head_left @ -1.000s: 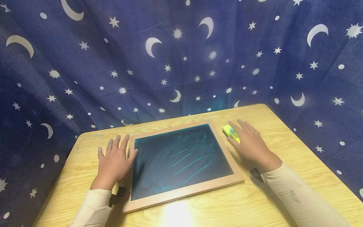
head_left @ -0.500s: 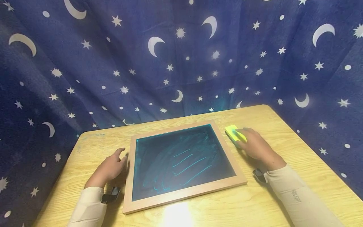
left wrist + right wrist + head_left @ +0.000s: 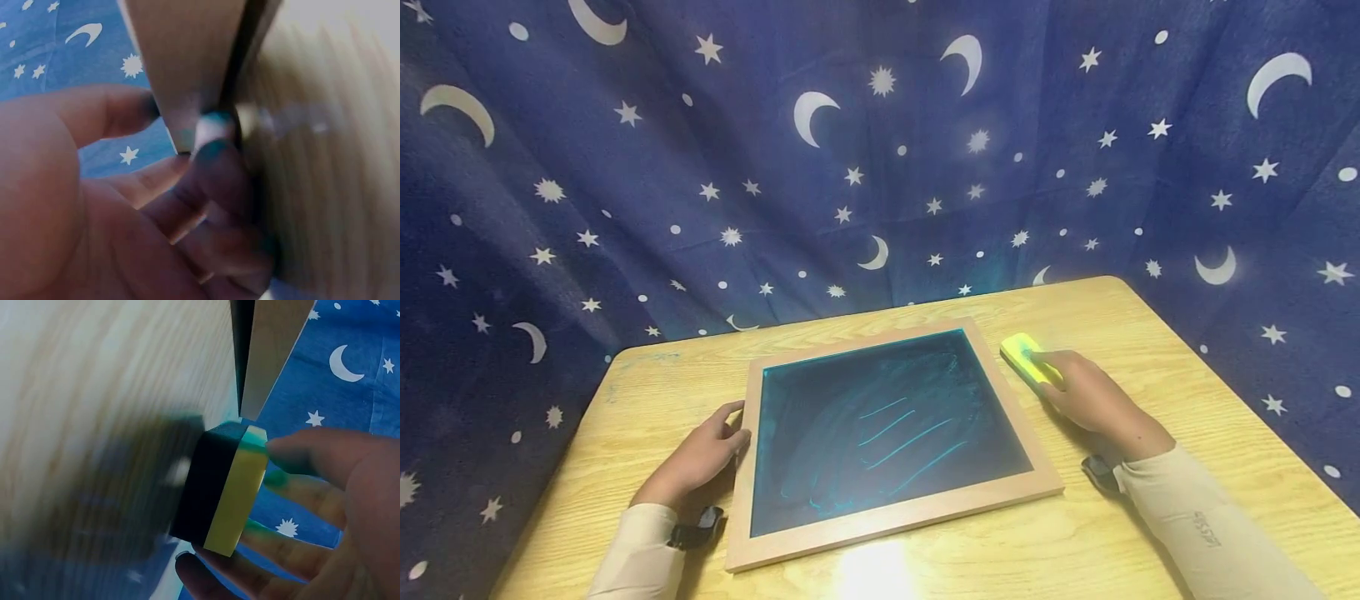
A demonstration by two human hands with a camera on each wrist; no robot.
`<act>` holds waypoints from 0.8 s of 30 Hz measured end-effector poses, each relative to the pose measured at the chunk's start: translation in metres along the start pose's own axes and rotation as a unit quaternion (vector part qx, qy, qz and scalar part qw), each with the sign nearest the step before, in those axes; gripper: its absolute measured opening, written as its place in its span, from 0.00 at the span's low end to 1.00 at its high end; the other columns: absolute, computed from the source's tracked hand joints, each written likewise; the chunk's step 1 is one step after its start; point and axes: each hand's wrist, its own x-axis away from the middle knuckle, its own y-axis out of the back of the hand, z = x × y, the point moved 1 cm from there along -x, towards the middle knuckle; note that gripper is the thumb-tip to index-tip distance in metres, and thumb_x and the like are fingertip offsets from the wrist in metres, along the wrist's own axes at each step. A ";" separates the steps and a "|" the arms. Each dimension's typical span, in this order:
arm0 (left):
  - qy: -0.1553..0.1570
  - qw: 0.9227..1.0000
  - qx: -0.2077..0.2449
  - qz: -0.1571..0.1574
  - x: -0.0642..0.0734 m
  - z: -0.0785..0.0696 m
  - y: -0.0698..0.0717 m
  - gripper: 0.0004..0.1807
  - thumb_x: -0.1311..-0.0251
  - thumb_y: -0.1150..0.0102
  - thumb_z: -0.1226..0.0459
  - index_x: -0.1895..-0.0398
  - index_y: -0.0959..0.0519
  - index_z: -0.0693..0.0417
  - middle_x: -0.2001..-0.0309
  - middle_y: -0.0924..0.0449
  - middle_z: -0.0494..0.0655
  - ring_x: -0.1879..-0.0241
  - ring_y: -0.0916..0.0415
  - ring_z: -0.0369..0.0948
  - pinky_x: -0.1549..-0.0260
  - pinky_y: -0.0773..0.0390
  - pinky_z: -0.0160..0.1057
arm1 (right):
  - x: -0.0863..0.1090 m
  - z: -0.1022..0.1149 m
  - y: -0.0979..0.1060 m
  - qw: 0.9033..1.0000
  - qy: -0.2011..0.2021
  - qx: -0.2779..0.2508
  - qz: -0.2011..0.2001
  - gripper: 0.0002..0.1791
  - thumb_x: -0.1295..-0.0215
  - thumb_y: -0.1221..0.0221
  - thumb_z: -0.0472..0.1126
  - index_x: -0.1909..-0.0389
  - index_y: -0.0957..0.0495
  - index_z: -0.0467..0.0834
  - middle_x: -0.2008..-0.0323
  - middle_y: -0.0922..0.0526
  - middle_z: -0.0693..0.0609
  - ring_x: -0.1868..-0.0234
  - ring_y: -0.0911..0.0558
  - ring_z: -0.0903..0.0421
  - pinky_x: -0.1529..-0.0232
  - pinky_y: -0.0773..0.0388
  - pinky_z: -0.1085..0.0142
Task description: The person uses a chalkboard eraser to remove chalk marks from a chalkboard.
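Note:
A small chalkboard point(image 3: 820, 417) in a pale wooden frame point(image 3: 895, 529) lies on the table, with turquoise chalk strokes and smears across its dark face. My left hand point(image 3: 696, 458) grips the frame's left side; in the left wrist view the thumb meets one face of the frame and curled fingers reach its lower edge. To the right of the board, my right hand point(image 3: 1093, 404) holds a yellow chalkboard eraser point(image 3: 1022, 350) by its sides. The right wrist view shows the eraser's black felt base point(image 3: 209, 487) close over the wood. Turquoise chalk stains the fingertips of both hands.
The wooden table point(image 3: 1067, 304) has rounded back corners, with faint chalk marks point(image 3: 651, 360) at the back left. A dark blue curtain point(image 3: 737, 125) with moons and stars hangs behind it and along its sides. Each wrist wears a dark strap with a camera.
My left hand, earlier spread over the board's left edge, has drawn back and taken hold of the frame's side. My right fingers have come down and closed on the eraser.

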 end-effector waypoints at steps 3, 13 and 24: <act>-0.001 1.000 0.007 0.001 0.000 0.003 0.001 0.34 0.24 0.52 0.57 0.24 0.48 0.65 0.52 0.18 0.60 0.56 0.18 0.48 0.50 0.22 0.56 | 0.002 0.000 0.000 1.000 0.006 -0.002 0.000 0.29 0.34 0.43 0.34 0.32 0.32 0.33 0.36 0.29 0.28 0.37 0.29 0.28 0.40 0.30 0.35; 0.003 1.000 0.025 0.006 -0.001 0.008 -0.003 0.36 0.23 0.54 0.54 0.22 0.52 0.61 0.37 0.29 0.72 0.41 0.25 0.64 0.42 0.27 0.63 | 0.004 0.002 -0.001 1.000 -0.005 0.024 0.002 0.30 0.34 0.43 0.38 0.32 0.32 0.34 0.35 0.31 0.28 0.37 0.30 0.29 0.42 0.30 0.34; 0.000 0.999 0.035 0.011 -0.001 0.010 -0.004 0.37 0.23 0.55 0.52 0.22 0.53 0.60 0.36 0.30 0.72 0.37 0.28 0.64 0.38 0.31 0.65 | 0.005 0.002 -0.002 0.999 0.006 0.034 -0.018 0.34 0.37 0.39 0.37 0.30 0.35 0.34 0.44 0.23 0.29 0.49 0.21 0.35 0.53 0.23 0.41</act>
